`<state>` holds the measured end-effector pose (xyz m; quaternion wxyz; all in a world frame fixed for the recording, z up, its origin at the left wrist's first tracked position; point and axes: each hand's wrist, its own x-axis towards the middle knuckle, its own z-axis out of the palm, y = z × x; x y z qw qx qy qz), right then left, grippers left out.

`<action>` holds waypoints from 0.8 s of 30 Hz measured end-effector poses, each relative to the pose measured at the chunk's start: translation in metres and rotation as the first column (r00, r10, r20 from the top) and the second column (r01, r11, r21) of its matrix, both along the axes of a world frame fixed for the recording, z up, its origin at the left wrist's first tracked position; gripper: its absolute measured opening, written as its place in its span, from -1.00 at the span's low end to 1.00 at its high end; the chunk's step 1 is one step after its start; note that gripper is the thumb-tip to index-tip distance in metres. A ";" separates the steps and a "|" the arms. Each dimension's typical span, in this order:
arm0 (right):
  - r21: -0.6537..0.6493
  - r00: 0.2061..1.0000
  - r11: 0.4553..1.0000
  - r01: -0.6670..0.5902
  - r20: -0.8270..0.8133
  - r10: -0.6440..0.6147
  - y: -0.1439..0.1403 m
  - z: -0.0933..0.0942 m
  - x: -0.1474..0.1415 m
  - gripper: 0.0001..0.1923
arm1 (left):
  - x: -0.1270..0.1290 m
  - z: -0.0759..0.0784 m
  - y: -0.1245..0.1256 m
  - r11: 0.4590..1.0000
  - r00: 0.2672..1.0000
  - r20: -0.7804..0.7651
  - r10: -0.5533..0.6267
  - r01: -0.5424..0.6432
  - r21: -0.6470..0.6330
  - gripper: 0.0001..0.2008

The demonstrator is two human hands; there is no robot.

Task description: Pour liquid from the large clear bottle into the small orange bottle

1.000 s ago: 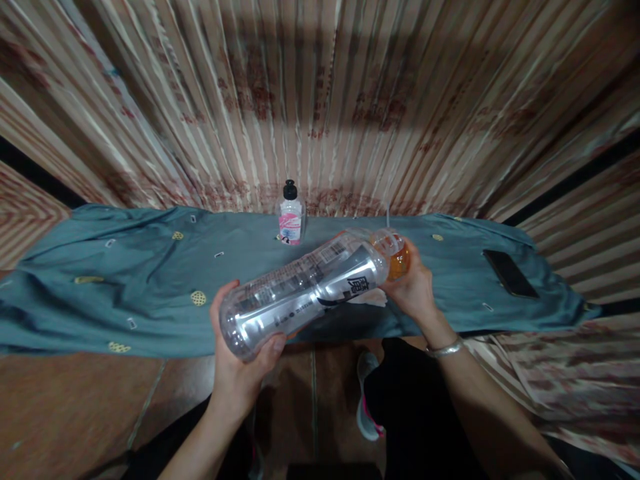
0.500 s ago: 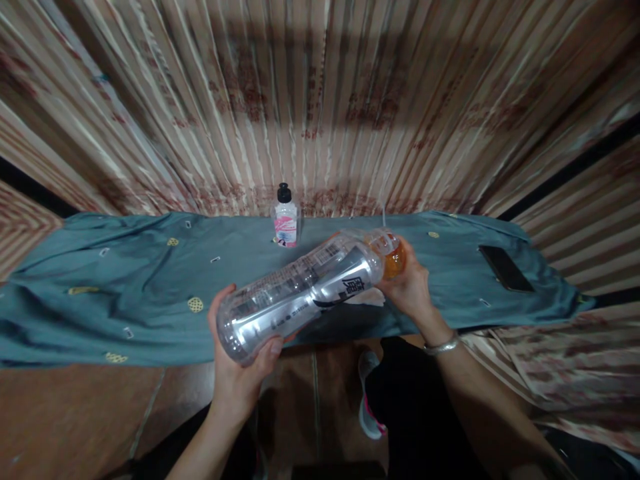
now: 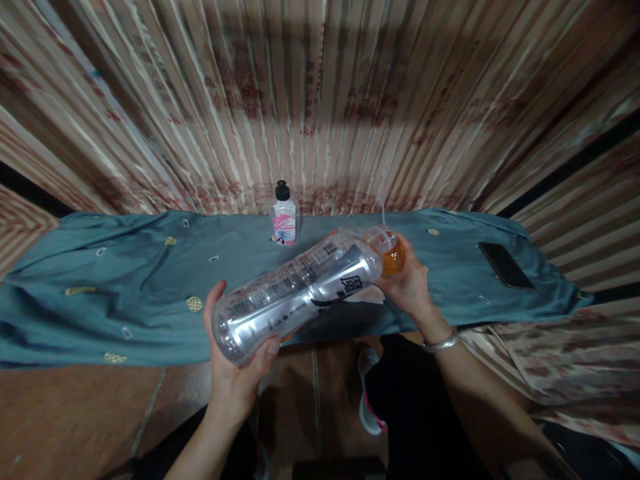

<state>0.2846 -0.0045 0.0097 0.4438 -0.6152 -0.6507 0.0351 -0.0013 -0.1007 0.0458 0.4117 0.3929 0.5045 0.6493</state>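
Gripping the base of a large clear bottle (image 3: 295, 290), the left hand (image 3: 239, 363) tips it nearly flat, neck resting at a glass of orange liquid (image 3: 391, 252) clasped in the right hand (image 3: 411, 287) over the teal cloth (image 3: 125, 280). A sudden gush, or the neck slipping off the rim, could spill onto the cloth. Farther back stand a small pink-labelled bottle (image 3: 284, 223) and a dark phone (image 3: 505, 265).
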 end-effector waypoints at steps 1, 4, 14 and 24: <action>-0.001 1.000 1.000 0.000 -0.004 0.000 0.000 0.000 0.000 -0.11 | 0.000 0.000 0.000 1.000 1.000 -0.007 0.010 -0.009 0.002 0.08; -0.003 1.000 1.000 -0.001 -0.009 0.001 0.000 0.000 -0.001 -0.10 | 0.000 0.000 0.000 1.000 1.000 -0.007 0.005 -0.005 -0.005 0.07; 0.021 1.000 1.000 0.011 0.012 -0.011 0.001 -0.003 0.000 -0.10 | -0.001 -0.002 0.001 1.000 1.000 0.023 -0.004 0.004 -0.003 -0.02; 0.027 0.999 1.000 0.014 0.045 -0.015 0.000 -0.003 0.001 -0.11 | -0.002 -0.002 0.000 1.000 1.000 0.003 -0.019 0.019 -0.008 -0.01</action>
